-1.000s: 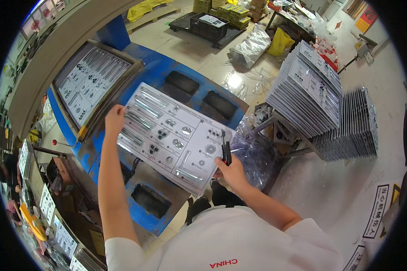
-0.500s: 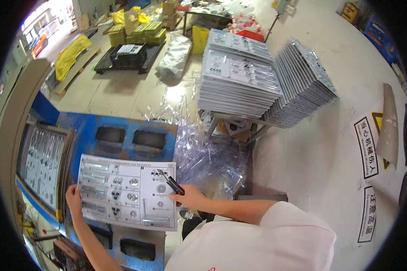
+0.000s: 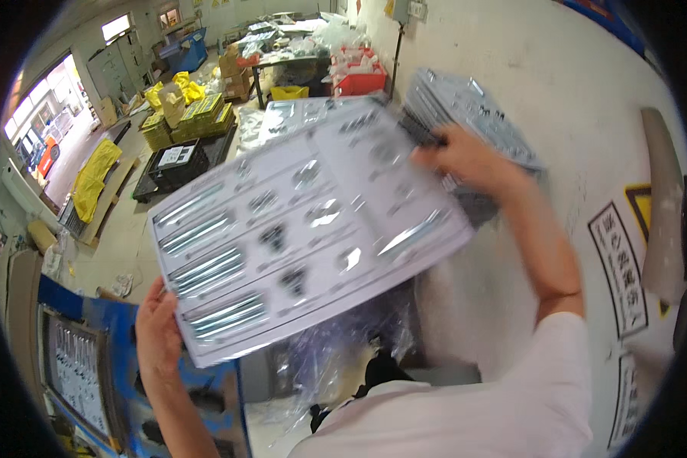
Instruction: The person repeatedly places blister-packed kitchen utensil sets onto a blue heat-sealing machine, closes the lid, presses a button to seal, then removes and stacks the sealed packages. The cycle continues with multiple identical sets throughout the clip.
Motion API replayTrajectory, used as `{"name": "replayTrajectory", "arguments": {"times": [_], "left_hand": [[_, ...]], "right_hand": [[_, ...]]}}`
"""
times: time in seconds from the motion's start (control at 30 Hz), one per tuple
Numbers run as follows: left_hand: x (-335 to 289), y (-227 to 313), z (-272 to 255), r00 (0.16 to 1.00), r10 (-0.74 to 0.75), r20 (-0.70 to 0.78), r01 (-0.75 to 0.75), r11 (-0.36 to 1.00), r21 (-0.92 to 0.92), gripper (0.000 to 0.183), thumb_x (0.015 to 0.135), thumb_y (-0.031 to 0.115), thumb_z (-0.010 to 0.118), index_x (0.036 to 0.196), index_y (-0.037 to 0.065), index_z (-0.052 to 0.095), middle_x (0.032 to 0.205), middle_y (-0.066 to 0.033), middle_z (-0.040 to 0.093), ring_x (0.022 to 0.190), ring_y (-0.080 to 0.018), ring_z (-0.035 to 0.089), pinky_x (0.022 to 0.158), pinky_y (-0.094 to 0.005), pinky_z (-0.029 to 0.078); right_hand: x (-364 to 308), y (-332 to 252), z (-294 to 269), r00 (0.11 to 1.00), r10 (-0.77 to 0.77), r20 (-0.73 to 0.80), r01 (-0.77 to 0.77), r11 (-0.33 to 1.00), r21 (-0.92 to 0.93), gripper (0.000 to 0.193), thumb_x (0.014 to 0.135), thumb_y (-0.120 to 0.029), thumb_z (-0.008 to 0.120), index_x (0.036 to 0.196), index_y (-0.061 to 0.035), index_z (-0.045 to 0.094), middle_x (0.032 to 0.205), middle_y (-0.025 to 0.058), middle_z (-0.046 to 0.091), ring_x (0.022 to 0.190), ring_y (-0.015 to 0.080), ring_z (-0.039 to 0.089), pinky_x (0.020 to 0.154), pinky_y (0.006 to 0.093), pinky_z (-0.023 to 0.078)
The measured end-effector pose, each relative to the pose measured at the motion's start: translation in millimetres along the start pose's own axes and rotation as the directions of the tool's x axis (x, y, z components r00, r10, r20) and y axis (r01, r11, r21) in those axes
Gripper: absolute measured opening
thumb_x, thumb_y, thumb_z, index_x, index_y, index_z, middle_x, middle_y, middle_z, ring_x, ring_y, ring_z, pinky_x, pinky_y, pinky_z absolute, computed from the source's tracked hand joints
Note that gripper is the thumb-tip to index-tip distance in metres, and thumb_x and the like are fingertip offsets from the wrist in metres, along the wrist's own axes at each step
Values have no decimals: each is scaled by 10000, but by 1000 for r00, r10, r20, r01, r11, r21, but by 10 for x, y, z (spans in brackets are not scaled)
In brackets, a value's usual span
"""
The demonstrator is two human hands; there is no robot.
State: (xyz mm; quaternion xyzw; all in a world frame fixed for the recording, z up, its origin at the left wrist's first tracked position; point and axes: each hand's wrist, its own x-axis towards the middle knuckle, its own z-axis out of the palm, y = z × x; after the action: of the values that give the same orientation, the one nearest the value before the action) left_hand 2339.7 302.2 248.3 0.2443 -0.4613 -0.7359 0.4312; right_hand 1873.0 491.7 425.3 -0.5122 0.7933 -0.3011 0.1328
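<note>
A large white card of hardware [image 3: 286, 252], with bolts, nuts and washers sealed under clear film, is raised and tilted in front of me. My left hand [image 3: 159, 328] grips its near left edge, fingers closed round the border. At the far right edge my right hand [image 3: 469, 162] is closed, thumb over the card. A dark, smeared shape beside those fingers looks like the black-handled utility knife [image 3: 417, 130]. Beyond the card, partly covered by it, are stacks of similar cards [image 3: 473, 111].
A blue machine table [image 3: 122, 320] with a framed card of hardware [image 3: 76, 366] stands at lower left. Clear film scraps [image 3: 359, 336] lie below the card. Farther back are a black crate [image 3: 177, 164], yellow stacks [image 3: 198, 118] and a red bin [image 3: 360, 76]. A wall runs along the right.
Both hands have lifted the card off the blue table and carried it up and right, toward the stacks. My right hand has shifted to the card's far right edge. The view has tilted up.
</note>
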Motion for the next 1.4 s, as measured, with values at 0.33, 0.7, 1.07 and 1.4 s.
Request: {"name": "replayTrajectory", "arguments": {"times": [0.33,0.7,1.07,1.4], "left_hand": [[950,-1605,4876,678,-240,695,513,832,-213,576,1096,442,482,1398,-47,530,1388,-154,613,1298,-240,580,1171,-394,427],[1167,-2037,5843,472,-520,712,510,820,261,849,1035,702,393,1404,-36,594,1432,-175,602,1330,-260,521,1156,-345,346],[777,-2324,4811,584,-271,765,-20,938,347,652,1063,589,448,1121,-21,668,1061,-104,702,994,-206,621,908,-367,493],[-3385,-2083,909,925,14,-380,24,995,97,382,1108,336,500,1308,36,627,1224,-58,685,1110,-159,642,989,-334,514]], "right_hand": [[3124,1477,-2897,969,-50,-242,-113,782,-613,431,773,-314,688,878,104,703,824,189,721,724,284,692,684,408,544],[3806,2991,-2601,977,-127,-170,1,804,-594,379,851,-335,616,908,30,701,858,277,711,826,423,704,764,491,530],[2772,1206,-1895,923,-279,-263,295,955,20,319,1013,-323,611,1028,-13,679,893,101,752,729,155,725,621,328,550],[-1624,-145,2127,665,-420,618,159,888,432,288,1045,-253,587,1079,26,655,838,106,726,600,142,638,554,295,487]]}}
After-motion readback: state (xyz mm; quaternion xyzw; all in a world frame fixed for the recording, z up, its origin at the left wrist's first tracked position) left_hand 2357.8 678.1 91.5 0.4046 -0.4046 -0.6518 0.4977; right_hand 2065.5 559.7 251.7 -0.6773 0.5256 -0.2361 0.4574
